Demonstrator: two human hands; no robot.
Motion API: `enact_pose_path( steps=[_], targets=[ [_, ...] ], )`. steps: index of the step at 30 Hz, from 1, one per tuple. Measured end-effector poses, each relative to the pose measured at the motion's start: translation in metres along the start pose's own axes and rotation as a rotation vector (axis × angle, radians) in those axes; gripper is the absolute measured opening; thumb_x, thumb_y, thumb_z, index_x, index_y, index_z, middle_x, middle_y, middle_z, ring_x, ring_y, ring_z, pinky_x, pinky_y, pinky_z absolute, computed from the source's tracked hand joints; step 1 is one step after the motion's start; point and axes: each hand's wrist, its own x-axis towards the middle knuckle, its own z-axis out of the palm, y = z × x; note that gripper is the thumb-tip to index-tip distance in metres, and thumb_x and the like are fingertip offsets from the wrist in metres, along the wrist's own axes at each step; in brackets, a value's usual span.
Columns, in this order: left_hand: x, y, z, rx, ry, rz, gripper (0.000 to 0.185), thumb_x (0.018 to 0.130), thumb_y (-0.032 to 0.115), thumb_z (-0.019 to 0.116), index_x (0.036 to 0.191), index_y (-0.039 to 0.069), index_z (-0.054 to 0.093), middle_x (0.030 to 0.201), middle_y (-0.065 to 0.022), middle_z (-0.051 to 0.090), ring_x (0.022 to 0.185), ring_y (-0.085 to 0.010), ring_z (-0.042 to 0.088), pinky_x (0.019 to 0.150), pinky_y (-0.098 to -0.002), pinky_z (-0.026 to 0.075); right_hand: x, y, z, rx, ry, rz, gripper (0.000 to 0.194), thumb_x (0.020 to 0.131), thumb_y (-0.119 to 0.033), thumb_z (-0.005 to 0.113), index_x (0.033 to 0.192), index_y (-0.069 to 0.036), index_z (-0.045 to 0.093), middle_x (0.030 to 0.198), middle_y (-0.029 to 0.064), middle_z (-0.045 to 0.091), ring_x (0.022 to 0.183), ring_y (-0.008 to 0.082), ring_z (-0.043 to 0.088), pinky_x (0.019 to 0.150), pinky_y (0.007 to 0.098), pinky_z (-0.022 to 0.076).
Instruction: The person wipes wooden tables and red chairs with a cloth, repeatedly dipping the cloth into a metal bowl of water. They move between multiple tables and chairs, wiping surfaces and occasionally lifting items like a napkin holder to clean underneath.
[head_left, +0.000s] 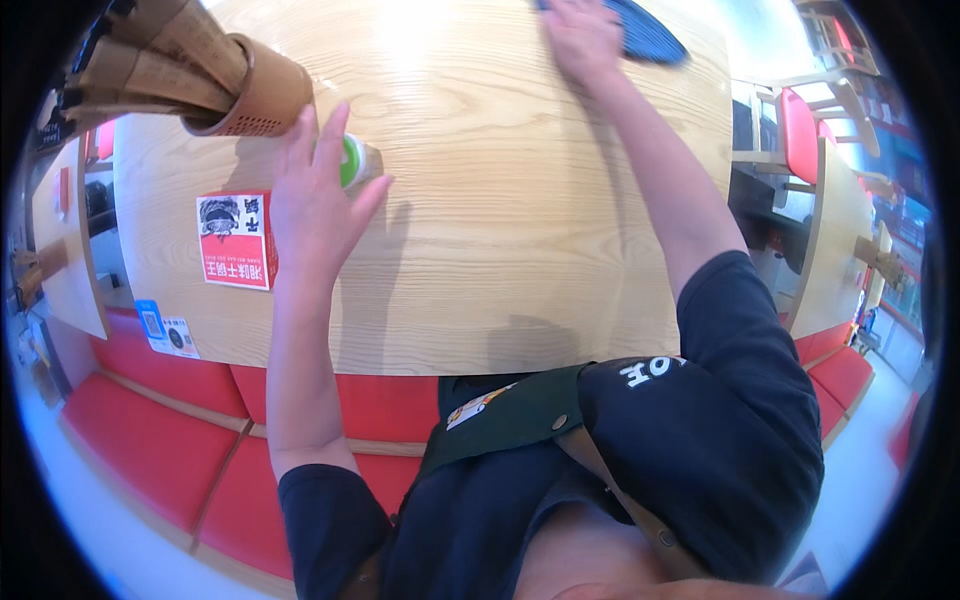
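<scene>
My left hand (315, 191) is over the left part of the wooden table (480, 247), its fingers spread and nothing seen in its grasp. Its fingertips are at the base of a brown perforated holder (277, 86) full of paper-wrapped chopsticks (161, 71); whether they touch is unclear. Partly behind that hand is a small container with a green-and-white lid (351, 161). A red-and-white printed box (235, 244) lies just left of the wrist. At the table's far right, my right hand (585, 37) presses on a dark blue cloth (649, 34), blurred and partly cut off by the frame.
Stickers with printed codes (166, 330) are at the table's near left corner. Red padded bench seats (161, 450) run along the near side. Other tables (832, 240) and red chairs (799, 135) stand to the right, and another table (64, 240) is to the left.
</scene>
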Motion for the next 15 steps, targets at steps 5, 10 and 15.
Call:
enact_pose_path(
  steps=[5, 10, 15],
  targets=[
    [-0.033, -0.013, 0.001, -0.058, -0.061, -0.158, 0.053, 0.076, 0.013, 0.075, 0.125, 0.01, 0.055, 0.121, -0.0144, 0.056, 0.112, -0.0335, 0.056, 0.09, -0.0405, 0.049, -0.095, -0.113, 0.011, 0.167, -0.074, -0.755, 0.029, 0.094, -0.024, 0.048, 0.118, -0.018, 0.062, 0.135, 0.0108, 0.053, 0.127, 0.0288, 0.047, 0.104, 0.0536, 0.0399],
    [-0.111, -0.012, -0.041, -0.111, 0.011, -0.279, 0.054, 0.072, 0.003, 0.076, 0.123, 0.007, 0.056, 0.121, -0.0134, 0.056, 0.114, -0.0321, 0.055, 0.094, -0.0401, 0.047, -0.062, -0.125, 0.003, 0.169, -0.182, -0.605, 0.035, 0.095, -0.024, 0.05, 0.129, -0.02, 0.057, 0.143, 0.0095, 0.046, 0.136, 0.032, 0.037, 0.111, 0.0581, 0.0293],
    [-0.129, 0.001, -0.052, -0.102, 0.038, -0.314, 0.057, 0.072, 0.0, 0.075, 0.125, 0.005, 0.055, 0.123, -0.0143, 0.057, 0.117, -0.0319, 0.053, 0.098, -0.0416, 0.044, -0.025, -0.178, 0.029, -0.011, -0.041, -0.49, 0.037, 0.089, -0.025, 0.056, 0.125, -0.016, 0.059, 0.133, 0.0116, 0.053, 0.129, 0.0363, 0.042, 0.098, 0.0623, 0.0352]
  ],
)
